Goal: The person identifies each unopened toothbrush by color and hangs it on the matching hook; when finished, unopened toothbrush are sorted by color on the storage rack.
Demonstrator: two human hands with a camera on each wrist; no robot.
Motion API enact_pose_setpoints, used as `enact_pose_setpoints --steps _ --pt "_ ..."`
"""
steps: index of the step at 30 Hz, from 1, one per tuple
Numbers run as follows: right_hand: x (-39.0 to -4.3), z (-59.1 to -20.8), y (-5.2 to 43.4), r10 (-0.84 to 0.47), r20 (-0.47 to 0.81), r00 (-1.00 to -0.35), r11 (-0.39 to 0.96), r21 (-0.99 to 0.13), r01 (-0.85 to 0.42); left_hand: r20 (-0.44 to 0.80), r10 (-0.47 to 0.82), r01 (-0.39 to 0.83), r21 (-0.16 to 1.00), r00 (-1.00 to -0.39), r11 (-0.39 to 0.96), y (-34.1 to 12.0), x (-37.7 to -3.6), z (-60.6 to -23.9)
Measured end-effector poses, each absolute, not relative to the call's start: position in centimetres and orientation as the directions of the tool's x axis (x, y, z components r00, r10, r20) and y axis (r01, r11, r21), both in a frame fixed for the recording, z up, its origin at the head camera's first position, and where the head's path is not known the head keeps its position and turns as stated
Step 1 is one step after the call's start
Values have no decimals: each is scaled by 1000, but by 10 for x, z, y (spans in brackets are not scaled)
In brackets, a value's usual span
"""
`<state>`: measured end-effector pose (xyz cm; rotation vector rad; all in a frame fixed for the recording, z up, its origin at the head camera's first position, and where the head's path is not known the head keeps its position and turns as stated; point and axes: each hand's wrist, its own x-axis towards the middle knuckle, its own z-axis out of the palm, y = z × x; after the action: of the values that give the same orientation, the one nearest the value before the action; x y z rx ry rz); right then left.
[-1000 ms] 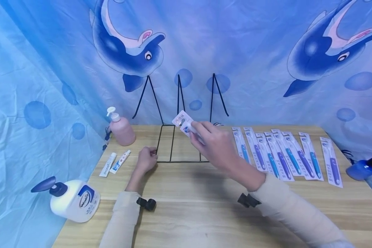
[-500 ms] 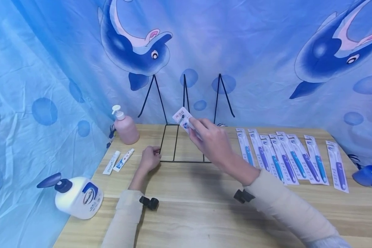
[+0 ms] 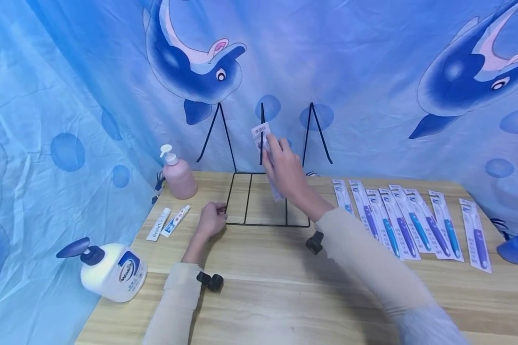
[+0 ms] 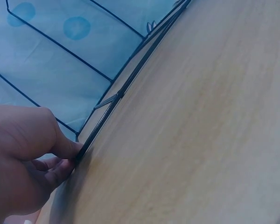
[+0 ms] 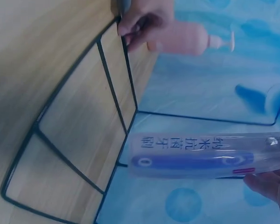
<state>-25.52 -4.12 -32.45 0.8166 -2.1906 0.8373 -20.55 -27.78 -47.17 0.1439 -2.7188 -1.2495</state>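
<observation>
My right hand holds a packaged toothbrush upright at the middle prong of a black wire rack. The prong's front wire crosses the face of the card near its top; it seems to run through the hang hole. In the right wrist view the toothbrush shows a purple handle in clear packaging, with fingers at its upper end. My left hand pinches the rack's front left corner at the table, thumb and fingers around the wire, as the left wrist view also shows for that hand.
Several packaged toothbrushes lie in a row on the table at right. A pink pump bottle, two small tubes and a white pump bottle stand or lie at left. A blue bottle is far right.
My right hand has raised the toothbrush from a slanted pose to nearly upright and brought its card to the middle prong. My left hand keeps its grip on the rack.
</observation>
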Motion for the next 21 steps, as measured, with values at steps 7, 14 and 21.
enact_pose_setpoints --steps 7,14,21 --pt "-286 -326 -60 -227 636 -737 621 -488 -613 54 -156 -58 770 -986 636 -276 -205 -474" --pt "-308 -325 -70 -187 524 -831 608 -603 -517 59 -158 -54 778 -986 625 -274 -206 -474" --pt "-331 -323 -76 -157 553 -818 596 -607 -525 46 -179 -77 780 -983 621 -277 -206 -474"
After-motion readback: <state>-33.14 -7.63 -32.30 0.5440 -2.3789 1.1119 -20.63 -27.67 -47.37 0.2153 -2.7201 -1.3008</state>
